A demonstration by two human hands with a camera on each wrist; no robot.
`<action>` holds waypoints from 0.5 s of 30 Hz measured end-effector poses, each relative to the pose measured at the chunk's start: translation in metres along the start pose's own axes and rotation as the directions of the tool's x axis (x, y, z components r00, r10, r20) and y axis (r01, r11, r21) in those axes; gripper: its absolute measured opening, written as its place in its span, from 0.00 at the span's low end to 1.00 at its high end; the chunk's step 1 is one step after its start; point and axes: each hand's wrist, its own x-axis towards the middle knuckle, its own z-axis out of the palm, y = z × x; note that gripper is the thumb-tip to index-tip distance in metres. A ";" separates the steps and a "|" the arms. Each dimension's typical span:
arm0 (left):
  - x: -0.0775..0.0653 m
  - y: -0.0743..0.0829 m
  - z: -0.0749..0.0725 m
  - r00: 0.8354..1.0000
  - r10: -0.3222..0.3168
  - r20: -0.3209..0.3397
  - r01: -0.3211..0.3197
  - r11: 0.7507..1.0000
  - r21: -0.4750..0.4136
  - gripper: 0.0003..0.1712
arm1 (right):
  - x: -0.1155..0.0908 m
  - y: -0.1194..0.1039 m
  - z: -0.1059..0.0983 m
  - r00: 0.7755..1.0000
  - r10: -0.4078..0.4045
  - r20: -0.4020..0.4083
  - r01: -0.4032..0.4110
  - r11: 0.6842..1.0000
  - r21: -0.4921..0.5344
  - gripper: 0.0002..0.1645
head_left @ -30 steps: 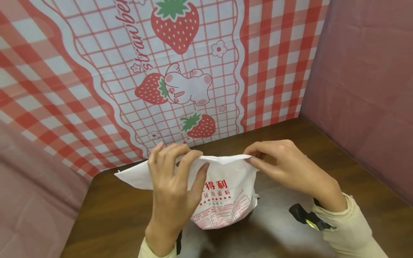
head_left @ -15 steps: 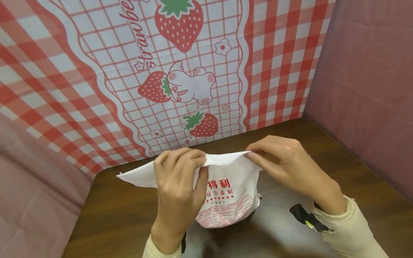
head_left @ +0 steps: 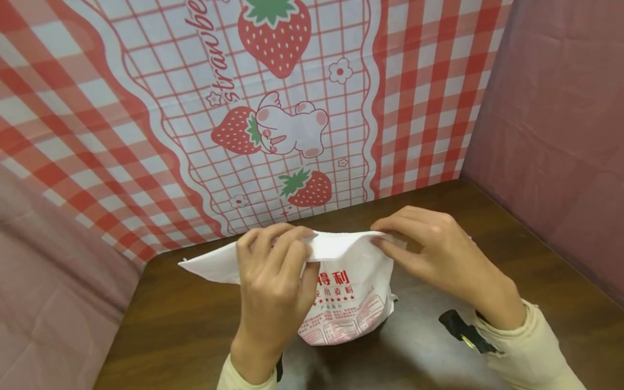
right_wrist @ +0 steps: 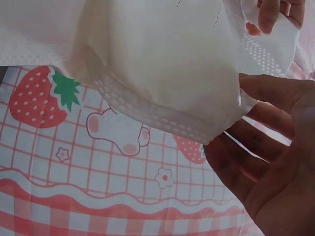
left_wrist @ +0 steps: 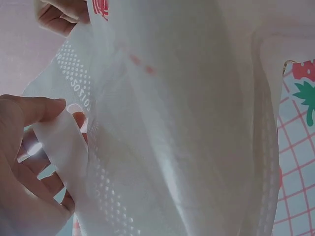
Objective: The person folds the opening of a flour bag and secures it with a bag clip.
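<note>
A white flour bag (head_left: pixel 336 309) with red print stands upright on the table, its top edge folded over into a flat strip. My left hand (head_left: pixel 275 292) grips this folded top near the middle, thumb in front and fingers behind. The left wrist view shows the thumb on the fold (left_wrist: pixel 61 142), beside a hole in the bag. At the right end of the top, my right hand (head_left: pixel 434 244) pinches the bag's corner between thumb and fingers. In the right wrist view the embossed side seam (right_wrist: pixel 157 118) runs down to that hand. The bag's far side is hidden.
Brown wood-look table (head_left: pixel 161 309) lies under the bag. A red-and-white strawberry cloth (head_left: pixel 292 179) hangs behind, with pink curtains (head_left: pixel 551 135) at both sides. A pointed flap (head_left: pixel 209 264) of the bag sticks out left of the left hand.
The bag's top edge has been turned down toward the front, and the folded strip between the hands looks broader. My left hand has shifted slightly right; my right hand keeps its corner.
</note>
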 end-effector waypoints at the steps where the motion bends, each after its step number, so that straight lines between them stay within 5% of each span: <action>1: 0.000 0.000 0.000 1.000 -0.003 0.002 0.003 1.000 -0.001 0.08 | 0.000 0.000 0.000 1.000 0.000 0.011 0.000 1.000 -0.001 0.14; 15: -0.001 -0.001 -0.002 0.992 -0.062 0.111 0.063 0.998 -0.003 0.14 | -0.003 0.002 -0.006 0.995 0.020 0.102 -0.014 0.998 -0.060 0.19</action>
